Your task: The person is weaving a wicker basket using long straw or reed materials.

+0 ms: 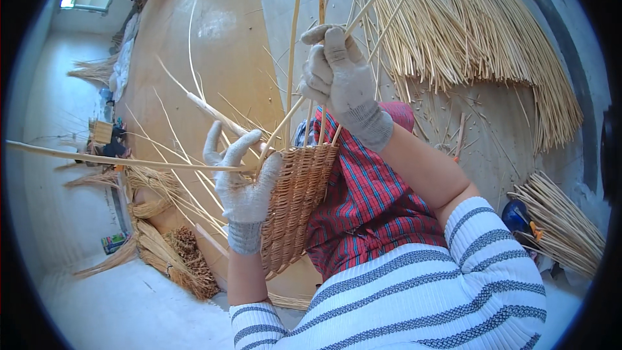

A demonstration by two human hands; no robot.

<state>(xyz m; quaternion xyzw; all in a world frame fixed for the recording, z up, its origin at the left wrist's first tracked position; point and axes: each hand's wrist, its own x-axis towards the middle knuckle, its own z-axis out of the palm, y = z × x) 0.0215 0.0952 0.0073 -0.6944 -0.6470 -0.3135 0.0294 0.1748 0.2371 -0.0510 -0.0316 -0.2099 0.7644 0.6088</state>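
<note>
Both my hands wear pale knit gloves. A brown woven wicker basket [295, 204] leans on my lap, with several upright stakes rising from its edge. My left hand [245, 185] is at the basket's left upper corner, its fingers bent around a peeled wicker rod [129, 161] that runs far out to the left. Other rod ends pass under those fingers. Higher and to the right, my right hand [343, 74] pinches a thin wicker rod [287, 121] that slants up from the basket's rim. The basket's inside is mostly hidden.
A large spread of straight wicker rods [473, 19] lies at the upper right, and a smaller bundle [560, 220] at lower right beside a dark blue rounded object [516, 216]. Tied bundles [159, 249] lie at left. Scraps litter the floor. A red checked cloth [369, 188] covers my lap.
</note>
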